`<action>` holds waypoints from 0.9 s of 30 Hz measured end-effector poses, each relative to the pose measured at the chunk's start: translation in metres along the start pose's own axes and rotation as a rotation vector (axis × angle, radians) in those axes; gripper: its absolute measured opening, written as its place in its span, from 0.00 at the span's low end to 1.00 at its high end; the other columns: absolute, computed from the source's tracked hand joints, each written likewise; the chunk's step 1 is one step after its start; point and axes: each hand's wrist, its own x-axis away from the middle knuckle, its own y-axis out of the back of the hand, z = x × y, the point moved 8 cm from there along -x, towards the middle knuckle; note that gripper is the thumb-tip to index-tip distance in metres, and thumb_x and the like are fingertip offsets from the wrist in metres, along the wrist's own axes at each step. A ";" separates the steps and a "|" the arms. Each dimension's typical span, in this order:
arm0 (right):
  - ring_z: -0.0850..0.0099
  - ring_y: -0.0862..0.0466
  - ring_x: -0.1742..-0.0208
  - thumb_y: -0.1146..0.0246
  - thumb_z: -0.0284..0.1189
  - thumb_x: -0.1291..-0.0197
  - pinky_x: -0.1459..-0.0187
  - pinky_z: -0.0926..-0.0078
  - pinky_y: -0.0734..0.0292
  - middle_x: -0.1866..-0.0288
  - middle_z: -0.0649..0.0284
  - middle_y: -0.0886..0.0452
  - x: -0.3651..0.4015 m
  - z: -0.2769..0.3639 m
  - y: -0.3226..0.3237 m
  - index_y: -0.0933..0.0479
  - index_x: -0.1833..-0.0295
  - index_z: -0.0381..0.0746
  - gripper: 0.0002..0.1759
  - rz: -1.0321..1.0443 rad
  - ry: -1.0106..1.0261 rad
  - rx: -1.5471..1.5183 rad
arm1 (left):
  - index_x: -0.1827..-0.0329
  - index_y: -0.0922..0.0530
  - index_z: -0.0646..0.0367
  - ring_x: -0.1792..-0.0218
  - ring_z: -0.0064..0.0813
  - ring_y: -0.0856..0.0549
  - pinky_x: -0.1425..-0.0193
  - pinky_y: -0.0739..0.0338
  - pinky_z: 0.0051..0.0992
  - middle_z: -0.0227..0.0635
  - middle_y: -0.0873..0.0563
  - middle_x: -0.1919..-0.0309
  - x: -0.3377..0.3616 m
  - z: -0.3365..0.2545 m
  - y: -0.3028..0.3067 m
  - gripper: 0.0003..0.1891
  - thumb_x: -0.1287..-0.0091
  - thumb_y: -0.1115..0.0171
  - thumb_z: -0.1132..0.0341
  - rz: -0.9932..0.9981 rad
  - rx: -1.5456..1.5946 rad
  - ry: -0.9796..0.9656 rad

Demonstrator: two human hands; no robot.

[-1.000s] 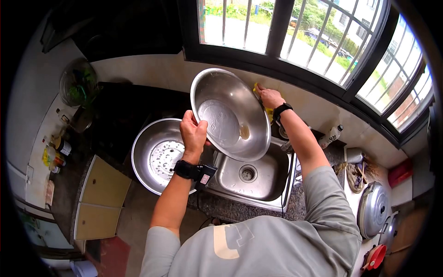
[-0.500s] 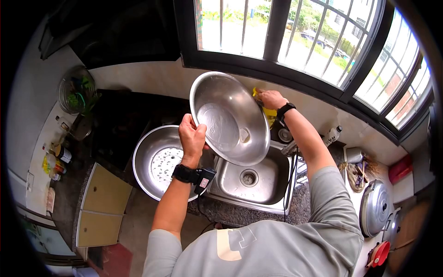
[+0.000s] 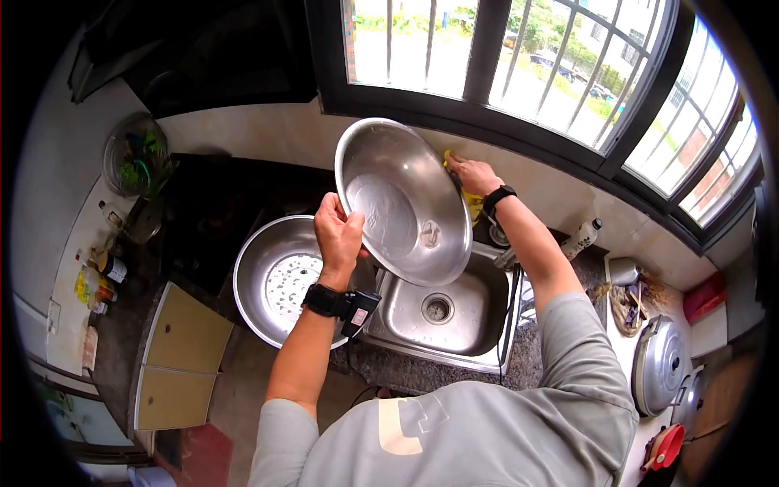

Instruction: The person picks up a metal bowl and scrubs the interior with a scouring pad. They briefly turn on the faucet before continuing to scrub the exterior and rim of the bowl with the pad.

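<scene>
While the left hand (image 3: 337, 235) grasps the near left rim of the steel bowl (image 3: 406, 195), thumb over the inside and fingers mostly hidden behind, the right hand (image 3: 475, 175) is at the bowl's far right side, its fingers bunched around a yellow cloth (image 3: 473, 204). Whether that cloth presses on the metal I cannot tell. The bowl hangs tilted above the far left corner of the sink (image 3: 406, 315), and a second basin (image 3: 258, 264) rests just beside the sink's left edge. Compared with half a second ago, the bowl sits slightly higher, less of the cloth shows, and a small patch (image 3: 430, 234) on the inner wall looks grey where it was yellowish, perhaps only a reflection. Both grips look unchanged, so I judge the handling of the bowl to be at the same stage
</scene>
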 end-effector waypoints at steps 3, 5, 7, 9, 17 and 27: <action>0.57 0.20 0.44 0.48 0.21 0.45 0.49 0.62 0.23 0.28 0.60 0.37 0.005 0.005 0.007 0.44 0.27 0.42 0.37 -0.010 -0.028 -0.020 | 0.74 0.36 0.59 0.89 0.15 0.32 0.95 0.31 0.20 0.26 0.31 0.81 0.003 -0.007 0.004 0.07 0.49 0.47 0.78 -0.009 0.011 -0.001; 0.58 0.21 0.43 0.48 0.21 0.45 0.48 0.62 0.23 0.27 0.60 0.38 0.004 0.002 0.002 0.44 0.27 0.42 0.37 -0.027 -0.020 -0.014 | 0.73 0.35 0.59 0.89 0.15 0.32 0.95 0.31 0.20 0.26 0.31 0.80 0.004 -0.008 0.007 0.06 0.49 0.47 0.78 -0.018 0.032 -0.008; 0.58 0.22 0.42 0.47 0.21 0.45 0.46 0.63 0.24 0.26 0.60 0.39 0.001 0.002 0.004 0.43 0.27 0.42 0.37 -0.031 -0.007 -0.013 | 0.73 0.35 0.59 0.89 0.15 0.32 0.95 0.31 0.20 0.27 0.30 0.80 0.007 -0.008 0.012 0.06 0.49 0.47 0.78 -0.021 0.035 -0.008; 0.58 0.24 0.39 0.47 0.22 0.46 0.44 0.63 0.25 0.26 0.60 0.39 0.001 0.002 0.004 0.43 0.27 0.42 0.37 -0.011 0.009 -0.021 | 0.73 0.35 0.59 0.89 0.15 0.31 0.95 0.31 0.20 0.26 0.30 0.80 0.010 -0.006 0.017 0.06 0.48 0.47 0.78 -0.020 0.025 0.007; 0.60 0.20 0.48 0.42 0.25 0.45 0.50 0.63 0.23 0.51 0.56 0.20 0.029 0.006 0.043 0.22 0.54 0.40 0.13 -0.108 -0.216 -0.053 | 0.73 0.33 0.60 0.89 0.15 0.30 0.95 0.34 0.19 0.27 0.28 0.80 0.037 -0.027 0.050 0.04 0.48 0.48 0.78 0.034 -0.035 0.004; 0.65 0.25 0.42 0.42 0.21 0.46 0.44 0.68 0.30 0.40 0.63 0.25 0.192 0.143 0.018 0.26 0.43 0.40 0.22 -0.207 0.373 -0.294 | 0.71 0.29 0.63 0.90 0.14 0.30 0.95 0.36 0.17 0.27 0.26 0.82 0.125 -0.031 0.038 0.03 0.48 0.48 0.78 0.280 -0.207 0.166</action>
